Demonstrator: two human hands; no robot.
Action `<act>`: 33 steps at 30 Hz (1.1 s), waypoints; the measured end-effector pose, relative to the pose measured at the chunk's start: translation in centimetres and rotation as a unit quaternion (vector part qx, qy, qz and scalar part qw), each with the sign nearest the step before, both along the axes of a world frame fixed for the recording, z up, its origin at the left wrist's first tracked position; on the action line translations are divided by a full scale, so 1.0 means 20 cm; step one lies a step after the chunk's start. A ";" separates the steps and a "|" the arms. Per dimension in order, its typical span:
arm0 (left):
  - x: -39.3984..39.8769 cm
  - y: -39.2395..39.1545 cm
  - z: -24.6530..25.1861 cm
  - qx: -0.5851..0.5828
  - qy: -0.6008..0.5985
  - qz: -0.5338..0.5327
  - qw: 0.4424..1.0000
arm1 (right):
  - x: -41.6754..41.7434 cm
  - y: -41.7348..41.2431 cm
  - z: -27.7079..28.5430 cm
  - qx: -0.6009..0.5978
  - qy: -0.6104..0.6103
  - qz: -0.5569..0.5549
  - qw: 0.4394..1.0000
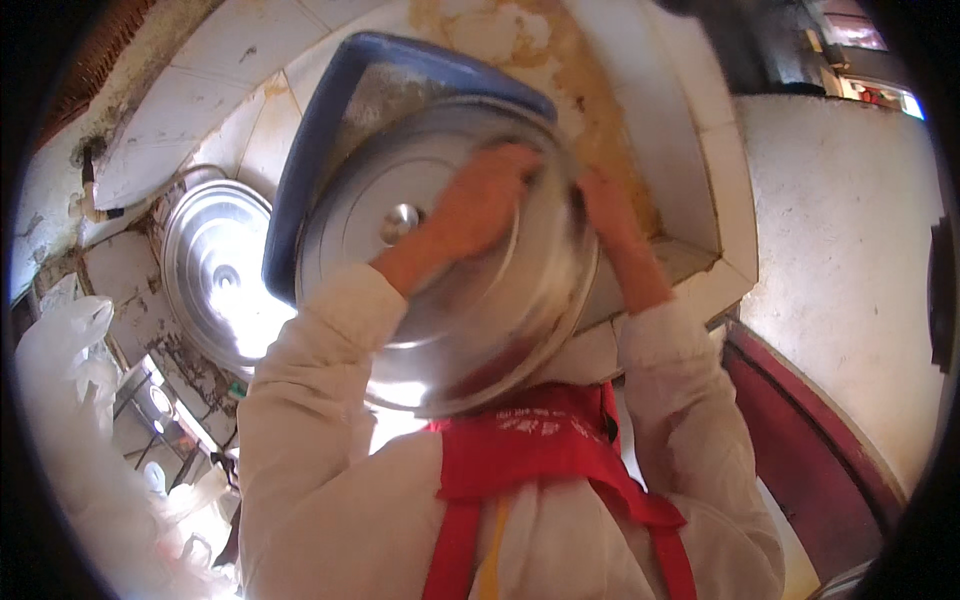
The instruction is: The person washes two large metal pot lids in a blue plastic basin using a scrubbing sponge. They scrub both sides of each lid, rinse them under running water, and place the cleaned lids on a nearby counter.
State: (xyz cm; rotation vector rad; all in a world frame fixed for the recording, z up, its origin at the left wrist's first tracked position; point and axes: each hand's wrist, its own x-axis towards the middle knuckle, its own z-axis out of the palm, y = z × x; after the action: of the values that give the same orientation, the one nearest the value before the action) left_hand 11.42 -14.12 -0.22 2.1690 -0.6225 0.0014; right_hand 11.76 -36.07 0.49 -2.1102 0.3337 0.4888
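Note:
A large round steel pot lid with a round knob is tilted up in front of me. My left hand presses on the lid's face, right of the knob, with its fingers bent. A small dark patch shows at those fingertips; blur hides whether they hold something. My right hand grips the lid's right rim, its fingertips partly hidden. Behind the lid is a blue-rimmed basin, mostly covered by it. The lid's lower edge is close to my red apron.
A second round steel lid or pan shines at the left. White plastic bags hang in the left foreground. A pipe tap juts from the left wall. Stained tiles surround the basin, and a dark red panel stands at the right.

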 end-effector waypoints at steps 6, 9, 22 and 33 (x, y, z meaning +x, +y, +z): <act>0.30 0.12 -0.32 0.132 0.075 0.036 0.988 | 0.06 -0.01 -0.01 0.063 0.062 -0.034 0.995; 0.55 0.67 -0.64 0.228 0.244 0.111 0.936 | 0.10 0.05 0.04 0.068 0.080 -0.012 0.994; 0.60 0.26 -0.52 0.162 0.254 0.001 0.954 | 0.12 0.11 -0.03 0.048 0.044 0.029 0.997; 0.47 -0.10 -0.23 0.156 0.118 -0.106 0.975 | 0.13 0.08 -0.13 0.031 0.017 0.039 0.999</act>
State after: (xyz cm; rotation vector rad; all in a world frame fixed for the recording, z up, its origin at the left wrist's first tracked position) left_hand 20.90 -16.11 -4.86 2.3405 -0.7515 -0.4925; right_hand 14.30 -34.39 -2.09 -2.0621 0.2537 0.5732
